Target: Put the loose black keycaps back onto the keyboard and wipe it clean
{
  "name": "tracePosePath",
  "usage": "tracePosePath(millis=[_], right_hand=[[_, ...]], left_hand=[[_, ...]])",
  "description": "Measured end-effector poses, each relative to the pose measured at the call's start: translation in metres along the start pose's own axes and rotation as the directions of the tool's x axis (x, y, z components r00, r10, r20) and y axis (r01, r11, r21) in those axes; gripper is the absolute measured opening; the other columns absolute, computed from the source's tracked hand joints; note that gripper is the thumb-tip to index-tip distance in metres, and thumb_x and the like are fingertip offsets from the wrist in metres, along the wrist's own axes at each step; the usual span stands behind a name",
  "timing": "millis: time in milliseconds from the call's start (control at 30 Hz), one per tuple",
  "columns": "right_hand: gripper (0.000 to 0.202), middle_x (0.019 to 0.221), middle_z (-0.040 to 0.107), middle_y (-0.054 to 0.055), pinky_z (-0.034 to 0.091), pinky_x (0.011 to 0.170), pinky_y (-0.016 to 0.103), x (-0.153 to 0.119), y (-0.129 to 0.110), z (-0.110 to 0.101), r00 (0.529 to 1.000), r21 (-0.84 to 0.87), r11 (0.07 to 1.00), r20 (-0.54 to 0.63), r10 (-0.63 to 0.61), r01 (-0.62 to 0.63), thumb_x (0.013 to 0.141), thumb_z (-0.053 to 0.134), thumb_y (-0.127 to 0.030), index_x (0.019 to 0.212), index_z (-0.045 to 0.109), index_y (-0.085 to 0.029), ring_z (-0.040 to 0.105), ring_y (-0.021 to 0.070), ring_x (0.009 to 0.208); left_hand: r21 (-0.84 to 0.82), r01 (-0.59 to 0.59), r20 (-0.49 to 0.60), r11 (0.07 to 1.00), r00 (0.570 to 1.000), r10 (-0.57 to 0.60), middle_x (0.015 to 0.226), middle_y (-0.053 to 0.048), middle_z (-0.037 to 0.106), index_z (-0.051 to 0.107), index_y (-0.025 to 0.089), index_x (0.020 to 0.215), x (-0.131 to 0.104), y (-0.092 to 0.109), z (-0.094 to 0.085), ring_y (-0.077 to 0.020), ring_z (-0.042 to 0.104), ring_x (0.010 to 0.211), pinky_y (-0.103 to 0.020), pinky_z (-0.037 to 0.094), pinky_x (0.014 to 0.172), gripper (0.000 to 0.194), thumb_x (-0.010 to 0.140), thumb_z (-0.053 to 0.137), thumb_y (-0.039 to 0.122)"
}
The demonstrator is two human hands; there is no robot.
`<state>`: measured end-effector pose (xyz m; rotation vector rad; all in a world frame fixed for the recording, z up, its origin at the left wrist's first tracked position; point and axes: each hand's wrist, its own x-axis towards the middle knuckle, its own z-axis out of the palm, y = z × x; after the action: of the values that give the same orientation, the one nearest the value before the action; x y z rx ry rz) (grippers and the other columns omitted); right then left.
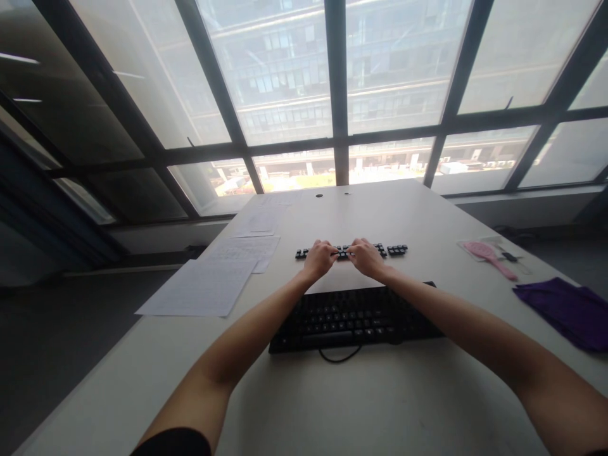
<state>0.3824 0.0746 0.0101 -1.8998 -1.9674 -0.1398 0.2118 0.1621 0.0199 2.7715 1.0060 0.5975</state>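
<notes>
Small black keycaps point(397, 251) lie in neat rows across the middle of the white table. My left hand point(321, 258) rests over the left part of these rows, its fingers bent and pinched together at the caps. Close beside it, my right hand point(367, 257) is curled the same way over the right part, thumb and fingertips on the caps. The fingers partly hide the caps they touch. Nearer to me, under my forearms, lies a black keyboard point(349, 316). Its lower rows of keys show, while its right end is dark and partly covered by my right arm.
Printed paper sheets point(204, 288) spread along the left side of the white table point(304, 405). At right lie a pink hairbrush point(489, 254), a small dark item with a cord point(510, 256) and a folded purple cloth point(565, 310). A black cable point(339, 360) loops out from the keyboard. Large windows point(280, 76) stand beyond.
</notes>
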Motion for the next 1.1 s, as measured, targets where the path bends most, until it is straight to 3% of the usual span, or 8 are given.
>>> tracePosePath(millis=[200,600,700,867,1000,1100], right_hand=[[0.018,0.109,0.068,0.017,0.043,0.088,0.038,0.013,-0.006,0.013,0.997,-0.024,0.997,0.045,-0.070,0.071,0.093,0.062,-0.015,0.091,0.080,-0.016,0.054,0.0301,0.109],[0.017,0.093,0.075,0.010,0.037,0.091,0.037,0.004,-0.012,0.005,0.990,0.041,0.991,0.051,-0.128,0.126,0.093,0.064,-0.014,0.082,0.076,-0.018,0.058,0.0259,0.103],[0.011,0.093,0.075,0.008,0.040,0.089,0.036,-0.012,-0.015,-0.005,0.996,0.117,0.990,-0.017,-0.083,0.084,0.090,0.067,-0.015,0.084,0.076,-0.019,0.060,0.0249,0.100],[0.007,0.081,0.072,0.003,0.046,0.082,0.033,-0.063,-0.032,-0.024,0.994,0.439,0.897,-0.113,0.005,0.045,0.083,0.074,-0.014,0.079,0.075,-0.021,0.062,0.0215,0.085],[0.012,0.081,0.072,0.003,0.048,0.081,0.034,-0.101,-0.049,-0.032,0.996,0.556,0.829,-0.084,-0.018,0.061,0.082,0.072,-0.009,0.079,0.074,-0.020,0.063,0.0213,0.084],[0.013,0.081,0.073,0.003,0.049,0.083,0.034,-0.115,-0.055,-0.030,0.998,0.598,0.800,-0.053,-0.017,0.046,0.082,0.073,-0.008,0.080,0.075,-0.021,0.064,0.0213,0.084]], left_hand=[[0.046,0.039,0.035,0.998,0.999,-0.041,0.101,-0.012,0.072,0.083,0.021,0.098,0.006,0.000,0.016,-0.0284,0.059,0.107,-0.038,0.051,0.095,0.015,0.088,0.071,0.021],[-0.083,0.067,0.052,0.994,0.997,-0.063,0.087,-0.006,0.079,0.083,0.024,0.086,-0.009,0.005,0.003,-0.0262,0.067,0.099,-0.038,0.051,0.096,0.010,0.083,0.075,0.020],[-0.143,0.070,0.045,0.987,0.997,-0.065,0.086,-0.003,0.079,0.083,0.024,0.086,-0.027,0.009,-0.013,-0.0221,0.070,0.089,-0.034,0.052,0.093,0.008,0.082,0.077,0.023],[-0.363,0.033,0.039,0.931,0.999,-0.020,0.077,0.000,0.078,0.083,0.024,0.087,-0.083,0.028,-0.041,-0.0173,0.066,0.073,-0.029,0.051,0.075,0.007,0.081,0.079,0.026],[-0.489,0.034,0.067,0.872,0.998,-0.001,0.081,0.000,0.079,0.083,0.025,0.084,-0.120,0.043,-0.045,-0.0188,0.066,0.078,-0.032,0.049,0.080,0.005,0.080,0.080,0.022],[-0.545,0.039,0.084,0.838,0.996,0.008,0.084,0.000,0.080,0.082,0.024,0.082,-0.131,0.046,-0.042,-0.0194,0.068,0.081,-0.034,0.049,0.087,0.005,0.081,0.080,0.021]])
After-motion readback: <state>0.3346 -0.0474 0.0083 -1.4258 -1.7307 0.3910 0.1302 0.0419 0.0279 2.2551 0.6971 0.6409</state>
